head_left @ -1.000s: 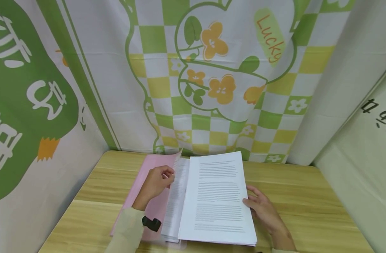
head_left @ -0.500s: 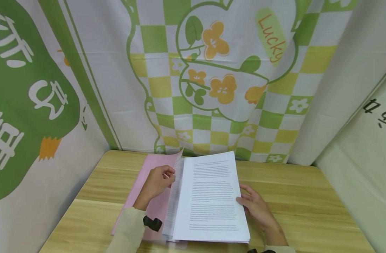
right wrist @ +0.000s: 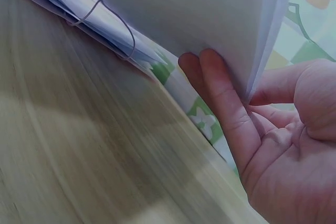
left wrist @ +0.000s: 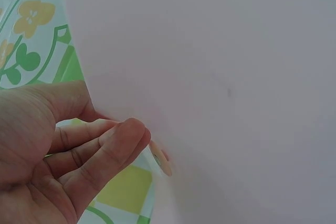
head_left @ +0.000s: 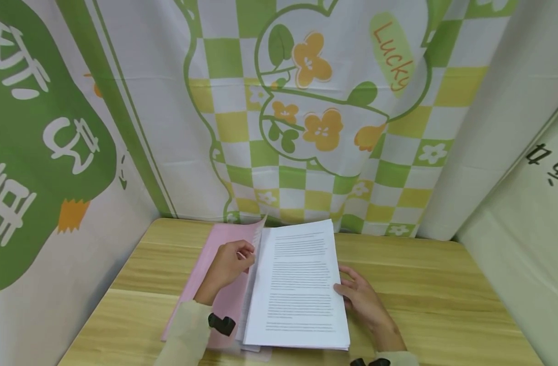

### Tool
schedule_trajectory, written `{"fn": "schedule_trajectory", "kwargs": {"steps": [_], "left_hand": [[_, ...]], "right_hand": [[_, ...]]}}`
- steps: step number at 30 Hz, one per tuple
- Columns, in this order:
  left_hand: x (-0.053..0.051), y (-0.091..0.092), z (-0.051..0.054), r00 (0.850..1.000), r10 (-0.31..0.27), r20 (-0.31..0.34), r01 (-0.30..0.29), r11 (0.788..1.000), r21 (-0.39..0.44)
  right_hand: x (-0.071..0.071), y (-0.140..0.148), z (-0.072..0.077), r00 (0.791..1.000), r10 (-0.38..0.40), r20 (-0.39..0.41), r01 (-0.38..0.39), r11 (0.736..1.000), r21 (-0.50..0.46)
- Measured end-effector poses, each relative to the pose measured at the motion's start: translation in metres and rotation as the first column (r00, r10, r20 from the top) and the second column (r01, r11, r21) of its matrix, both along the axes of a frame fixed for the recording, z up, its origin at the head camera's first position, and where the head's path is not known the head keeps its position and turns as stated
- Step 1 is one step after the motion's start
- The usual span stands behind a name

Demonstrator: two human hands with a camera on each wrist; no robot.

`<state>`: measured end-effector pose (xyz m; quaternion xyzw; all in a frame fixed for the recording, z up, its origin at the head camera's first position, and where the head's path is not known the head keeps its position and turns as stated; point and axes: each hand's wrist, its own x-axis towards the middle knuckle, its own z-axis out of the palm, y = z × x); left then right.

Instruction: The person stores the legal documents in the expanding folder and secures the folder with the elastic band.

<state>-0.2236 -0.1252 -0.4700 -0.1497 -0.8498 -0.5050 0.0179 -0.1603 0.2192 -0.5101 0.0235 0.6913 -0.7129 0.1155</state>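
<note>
A pink document folder [head_left: 226, 302] lies spread on the table, with its lifted translucent cover edge pinched by my left hand [head_left: 229, 262]. In the left wrist view the pale cover [left wrist: 226, 66] fills most of the picture, and a small round button [left wrist: 160, 159] sits at its edge by my fingertips. A stack of printed sheets [head_left: 299, 290] stands partly inside the folder, over other papers. My right hand [head_left: 363, 302] grips its right edge, thumb on top and fingers underneath. In the right wrist view the sheets [right wrist: 194, 9] are raised off the table.
A thin elastic cord [right wrist: 133, 34] loops out from the folder's far edge. The wooden table [head_left: 425, 295] extends to the right of the papers. Printed curtains [head_left: 352, 198] hang behind and at both sides.
My right hand has slid the printed sheets leftward, further into the folder, covering more of the papers below. My left hand stays nearly still on the cover edge.
</note>
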Motion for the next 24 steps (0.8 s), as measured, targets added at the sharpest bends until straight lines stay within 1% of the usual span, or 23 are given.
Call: {"fn": "schedule_trajectory", "kwargs": {"steps": [5,12,17,24], "left_hand": [[0.0,0.001,0.0,1.0,0.009,-0.003,-0.009,1.0,0.0],[0.0,0.002,-0.002,1.0,0.01,0.001,-0.01,1.0,0.007],[0.0,0.003,-0.002,1.0,0.015,0.005,-0.015,1.0,0.005],[0.0,0.002,0.0,1.0,0.014,0.004,-0.014,1.0,0.004]], "right_hand": [[-0.001,-0.003,0.001,1.0,0.01,-0.011,-0.01,1.0,-0.005],[-0.006,-0.009,-0.002,1.0,0.009,-0.006,-0.009,1.0,-0.009],[-0.008,-0.016,0.0,1.0,0.018,-0.009,-0.018,1.0,-0.015],[-0.009,-0.028,0.003,1.0,0.005,0.0,-0.005,0.999,-0.033]]}}
